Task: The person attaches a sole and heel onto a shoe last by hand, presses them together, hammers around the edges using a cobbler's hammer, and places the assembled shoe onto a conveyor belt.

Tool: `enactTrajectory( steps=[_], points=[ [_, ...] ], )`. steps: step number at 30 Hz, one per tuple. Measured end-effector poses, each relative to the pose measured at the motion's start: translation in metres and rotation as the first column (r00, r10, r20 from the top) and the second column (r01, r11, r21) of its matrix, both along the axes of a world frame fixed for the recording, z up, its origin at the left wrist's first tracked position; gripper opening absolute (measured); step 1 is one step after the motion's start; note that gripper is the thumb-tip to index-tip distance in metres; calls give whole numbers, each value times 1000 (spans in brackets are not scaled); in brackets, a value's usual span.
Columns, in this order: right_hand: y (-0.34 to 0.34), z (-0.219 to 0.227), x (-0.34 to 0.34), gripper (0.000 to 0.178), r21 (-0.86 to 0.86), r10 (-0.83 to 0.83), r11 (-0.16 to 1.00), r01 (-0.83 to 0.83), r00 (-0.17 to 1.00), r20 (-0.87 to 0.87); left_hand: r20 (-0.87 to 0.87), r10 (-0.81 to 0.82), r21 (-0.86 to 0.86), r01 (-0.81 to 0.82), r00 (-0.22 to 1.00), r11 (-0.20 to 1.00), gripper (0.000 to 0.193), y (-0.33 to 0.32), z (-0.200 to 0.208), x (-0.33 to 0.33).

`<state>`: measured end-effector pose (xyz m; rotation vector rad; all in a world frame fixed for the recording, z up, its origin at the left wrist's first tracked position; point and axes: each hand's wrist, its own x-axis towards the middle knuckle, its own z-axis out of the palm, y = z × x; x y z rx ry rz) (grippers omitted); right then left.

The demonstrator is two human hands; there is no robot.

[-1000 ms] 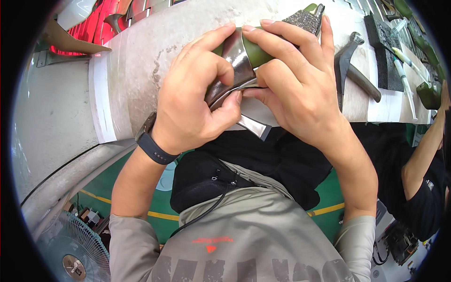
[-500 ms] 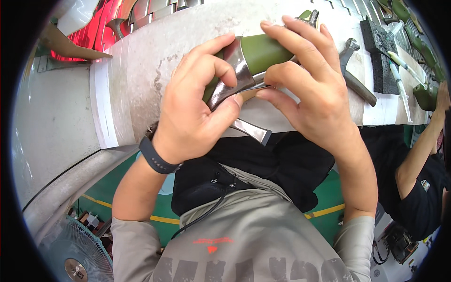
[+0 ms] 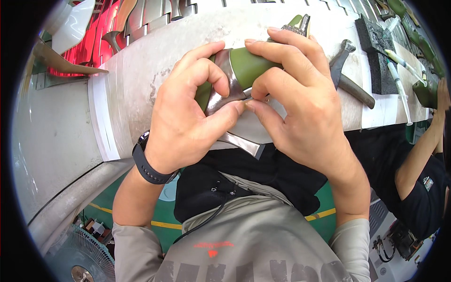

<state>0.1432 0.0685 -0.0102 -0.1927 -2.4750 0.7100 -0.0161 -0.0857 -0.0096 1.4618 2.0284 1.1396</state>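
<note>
A high-heeled sandal on a green shoe last (image 3: 253,66) lies on its side at the worktable's near edge. A shiny dark metallic strap (image 3: 221,87) wraps the last, and the slim heel (image 3: 246,145) points toward me. My left hand (image 3: 185,105) is closed round the strap end, thumb at the sole side. My right hand (image 3: 303,101) arches over the last, its thumb and forefinger pinched near the strap's lower edge. Both thumb tips almost meet there; anything small between them is hidden. A glittery strap (image 3: 293,30) shows beyond the right fingers.
To the right lie a hammer (image 3: 357,91), a black foam-like block (image 3: 381,70) and syringes (image 3: 399,80). A conveyor with metal slats (image 3: 206,5) runs along the far side, red-lit at left. Another person's arm (image 3: 423,136) reaches in at right. A fan (image 3: 82,256) stands lower left.
The sandal and both hands have shifted slightly left and toward me. My right thumb and forefinger have drawn in against my left thumb; the tan strip seen between them is now covered.
</note>
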Motion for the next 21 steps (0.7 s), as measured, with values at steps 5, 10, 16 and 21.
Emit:
enactTrajectory(
  steps=[5,10,16,21],
  points=[
    [1,1,2,27,62,-13,998,12,1000,27,-84,-64,17,66,994,998,27,3,-5,-4],
    [2,14,-4,37,9,-30,1000,29,998,57,-154,-58,58,67,986,996,30,2,-4,0],
    [46,9,11,70,121,89,987,-104,988,125,-38,-89,14,89,995,996,73,18,-2,-9],
    [31,28,-1,70,100,-15,995,-8,975,220,-11,-187,-71,186,982,980,71,32,7,-8]
  ],
)
